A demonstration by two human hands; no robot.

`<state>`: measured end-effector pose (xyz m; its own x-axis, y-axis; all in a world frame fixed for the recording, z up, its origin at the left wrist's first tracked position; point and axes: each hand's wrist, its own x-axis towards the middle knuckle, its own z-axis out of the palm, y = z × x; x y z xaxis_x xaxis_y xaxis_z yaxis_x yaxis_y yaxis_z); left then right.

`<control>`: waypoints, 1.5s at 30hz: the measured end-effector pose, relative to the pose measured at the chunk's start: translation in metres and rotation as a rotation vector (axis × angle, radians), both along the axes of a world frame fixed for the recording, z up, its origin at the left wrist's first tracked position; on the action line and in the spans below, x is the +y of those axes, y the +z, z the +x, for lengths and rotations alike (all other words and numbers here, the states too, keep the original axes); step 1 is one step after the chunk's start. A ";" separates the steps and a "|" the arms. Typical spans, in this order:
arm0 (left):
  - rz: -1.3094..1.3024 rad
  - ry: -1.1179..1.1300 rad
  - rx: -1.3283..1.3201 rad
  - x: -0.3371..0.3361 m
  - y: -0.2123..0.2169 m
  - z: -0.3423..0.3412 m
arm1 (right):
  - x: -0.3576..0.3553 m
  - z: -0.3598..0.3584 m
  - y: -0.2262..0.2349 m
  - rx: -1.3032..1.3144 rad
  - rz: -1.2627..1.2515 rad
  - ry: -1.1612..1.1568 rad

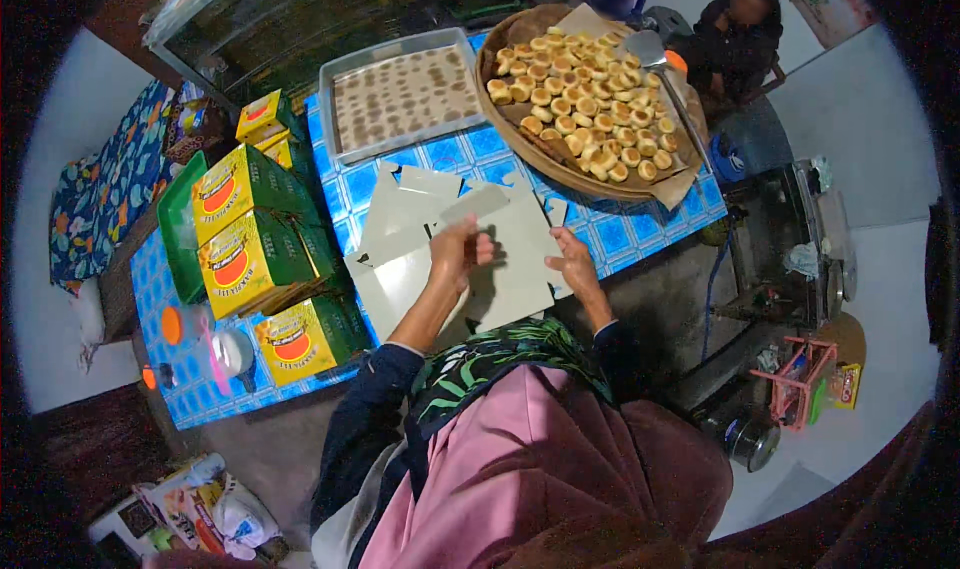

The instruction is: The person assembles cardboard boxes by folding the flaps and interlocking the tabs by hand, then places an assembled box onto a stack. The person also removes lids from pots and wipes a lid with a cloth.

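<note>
My left hand and my right hand hold a flat, unfolded grey cardboard box blank above a stack of similar blanks on the blue tiled table. The left hand grips the blank's upper left part, fingers curled over a flap. At the blank's right edge, the right hand pinches it. Behind the blanks lies a round woven tray lined with brown paper and filled with several small round golden pastries.
A metal baking tray with stained paper sits at the back. Yellow and green folded boxes are stacked at left, beside a green tray. A spatula rests on the pastries. Another person sits beyond the table.
</note>
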<state>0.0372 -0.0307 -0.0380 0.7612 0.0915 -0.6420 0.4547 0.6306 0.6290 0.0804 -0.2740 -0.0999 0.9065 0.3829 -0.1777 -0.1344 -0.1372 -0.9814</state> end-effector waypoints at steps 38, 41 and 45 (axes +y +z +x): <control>-0.117 0.206 -0.128 -0.032 -0.019 -0.044 | 0.013 -0.059 0.075 -1.136 -0.484 -0.044; -0.006 0.124 -0.053 -0.044 0.002 -0.046 | 0.009 -0.069 0.085 -1.100 -0.542 -0.034; 0.081 0.059 -0.147 -0.050 0.007 -0.051 | 0.007 -0.077 0.091 -0.995 -0.432 0.081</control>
<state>-0.0139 -0.0803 -0.0311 0.8381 0.1853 -0.5130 0.3179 0.5983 0.7355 0.0035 -0.2666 -0.0090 0.6939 0.5293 0.4882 0.7189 -0.4697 -0.5124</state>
